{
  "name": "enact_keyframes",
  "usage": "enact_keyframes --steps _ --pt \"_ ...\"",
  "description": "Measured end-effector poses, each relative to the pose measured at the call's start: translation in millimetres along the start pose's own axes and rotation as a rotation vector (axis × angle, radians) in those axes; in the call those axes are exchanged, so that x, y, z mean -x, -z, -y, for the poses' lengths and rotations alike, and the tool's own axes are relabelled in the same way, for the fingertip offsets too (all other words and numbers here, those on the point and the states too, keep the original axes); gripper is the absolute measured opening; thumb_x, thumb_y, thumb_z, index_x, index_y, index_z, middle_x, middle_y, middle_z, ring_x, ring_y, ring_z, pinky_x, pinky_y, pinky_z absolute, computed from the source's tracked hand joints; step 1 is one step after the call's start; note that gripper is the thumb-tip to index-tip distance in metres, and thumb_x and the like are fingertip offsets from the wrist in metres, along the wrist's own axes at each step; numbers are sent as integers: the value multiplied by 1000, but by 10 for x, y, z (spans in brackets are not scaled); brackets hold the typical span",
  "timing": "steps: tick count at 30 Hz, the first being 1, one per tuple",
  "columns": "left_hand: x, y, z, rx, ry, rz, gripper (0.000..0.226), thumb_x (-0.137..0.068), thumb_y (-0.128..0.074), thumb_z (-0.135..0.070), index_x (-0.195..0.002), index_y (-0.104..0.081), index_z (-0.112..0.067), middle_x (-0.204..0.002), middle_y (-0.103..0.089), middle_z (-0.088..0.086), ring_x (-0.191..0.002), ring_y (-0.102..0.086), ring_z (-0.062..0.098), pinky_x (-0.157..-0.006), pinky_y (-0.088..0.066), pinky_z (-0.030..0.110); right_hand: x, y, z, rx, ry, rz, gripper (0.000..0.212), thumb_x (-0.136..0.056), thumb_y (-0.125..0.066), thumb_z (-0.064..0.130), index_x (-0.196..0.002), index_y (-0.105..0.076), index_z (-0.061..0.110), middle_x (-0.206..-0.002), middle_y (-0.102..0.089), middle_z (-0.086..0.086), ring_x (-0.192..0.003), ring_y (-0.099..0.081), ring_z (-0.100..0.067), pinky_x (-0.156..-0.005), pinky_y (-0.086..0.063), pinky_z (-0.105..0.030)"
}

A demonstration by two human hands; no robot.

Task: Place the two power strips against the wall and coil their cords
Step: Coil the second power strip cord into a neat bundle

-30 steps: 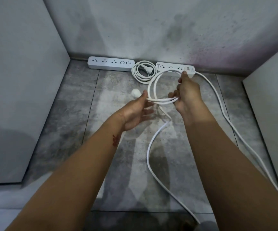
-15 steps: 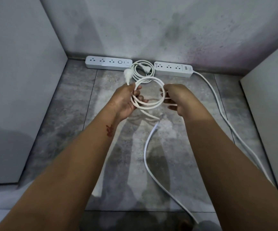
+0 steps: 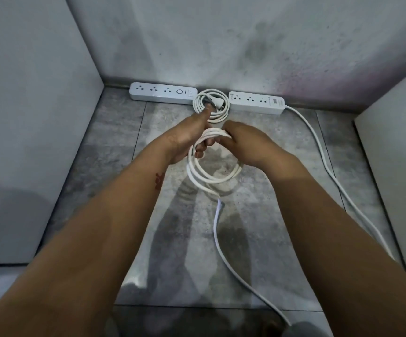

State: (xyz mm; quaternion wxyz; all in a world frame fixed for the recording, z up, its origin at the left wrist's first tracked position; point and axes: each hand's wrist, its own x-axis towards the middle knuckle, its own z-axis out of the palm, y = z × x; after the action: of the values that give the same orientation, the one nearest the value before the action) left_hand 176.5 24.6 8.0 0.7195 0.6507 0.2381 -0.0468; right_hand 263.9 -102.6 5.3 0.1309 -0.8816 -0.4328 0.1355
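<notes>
Two white power strips lie against the back wall: the left strip [image 3: 161,96] and the right strip [image 3: 257,102]. Between them on the floor rests a finished coil of white cord [image 3: 211,105] with its plug inside. The right strip's cord [image 3: 328,166] runs down the right side, loops back along the floor and rises to a small coil [image 3: 209,173] hanging in the air. My left hand [image 3: 187,139] and my right hand [image 3: 248,144] both grip the top of that coil, close together. Its plug is hidden.
Grey tiled floor [image 3: 114,147] in a niche with a pale panel on the left [image 3: 26,117], another on the right [image 3: 396,166], and a stained back wall [image 3: 221,45]. Loose cord [image 3: 223,254] trails over the floor toward the lower edge.
The coil has gained loops and now hangs below my hands. Both hands have come together at its top, and the plug that stuck up by my left hand is no longer visible.
</notes>
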Motion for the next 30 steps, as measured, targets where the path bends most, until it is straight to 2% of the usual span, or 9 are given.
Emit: enact_keyframes --steps 4,8,12,15,19,23,25,28,30 --pt "-30 87 71 136 -7 -16 38 -105 -36 -33 -92 -58 -6 -63 -53 7 -47 -45 18 -48 -46 27 30 -65 4 -99 -95 -103 28 -104 -38 37 -109 -49 11 -85 -50 -4 -77 -50 -25 -65 -32 -32" --pt "15 78 157 254 138 22 37 -102 -40 -40 -96 -56 -8 -68 -59 5 -63 -66 23 -68 -61 39 0 -119 -72 -294 -397 -239 32 -104 -35 38 -105 -47 9 -82 -53 -6 -82 -61 -35 -67 -46 -38" --pt "10 -138 172 501 194 -43 36 -103 -39 -37 -92 -55 -7 -63 -56 6 -59 -67 24 -77 -59 48 -8 -171 -59 -502 -611 -320 41 -104 -34 37 -117 -50 1 -92 -55 -11 -93 -64 -37 -81 -56 -51" --pt "-36 -222 126 642 149 -148 36 -106 -34 -32 -86 -51 -7 -50 -43 2 -41 -46 16 -60 -60 36 -8 -208 -6 -634 -645 -253 37 -104 -35 33 -123 -44 2 -98 -57 -15 -93 -64 -36 -78 -58 -52" --pt "-61 -130 1 357 13 -202 35 -106 -33 -29 -83 -50 -9 -50 -27 -4 -35 -22 7 -42 -37 20 12 -155 -23 -607 -501 -175 23 -96 -39 16 -119 -41 11 -93 -63 -17 -81 -65 -35 -73 -56 -50" --pt "-47 45 -163 -49 -53 -129 34 -105 -37 -30 -80 -53 -12 -52 -28 -6 -37 -24 6 -43 -31 19 28 9 -17 -596 -372 -189 6 -85 -53 12 -88 -52 17 -80 -62 -6 -68 -63 -23 -64 -51 -37" --pt "-36 79 -225 -191 -44 -69 34 -104 -40 -30 -80 -57 -11 -58 -29 -3 -41 -25 8 -43 -30 19 27 94 13 -640 -289 -162 12 -87 -55 10 -79 -55 19 -70 -64 -3 -61 -65 -19 -61 -52 -32" --pt "-30 54 -258 -251 -48 -17 35 -103 -42 -31 -80 -59 -11 -58 -30 -3 -43 -26 9 -43 -30 21 18 190 61 -685 -245 -39 17 -94 -55 17 -78 -60 18 -65 -56 1 -51 -57 -15 -49 -44 -21" --pt "-35 40 -223 -158 -53 -19 33 -103 -43 -32 -85 -60 -9 -57 -32 -3 -42 -27 9 -45 -32 22 2 221 71 -791 -290 27 20 -96 -54 21 -77 -59 19 -65 -48 1 -50 -48 -15 -55 -46 -26"
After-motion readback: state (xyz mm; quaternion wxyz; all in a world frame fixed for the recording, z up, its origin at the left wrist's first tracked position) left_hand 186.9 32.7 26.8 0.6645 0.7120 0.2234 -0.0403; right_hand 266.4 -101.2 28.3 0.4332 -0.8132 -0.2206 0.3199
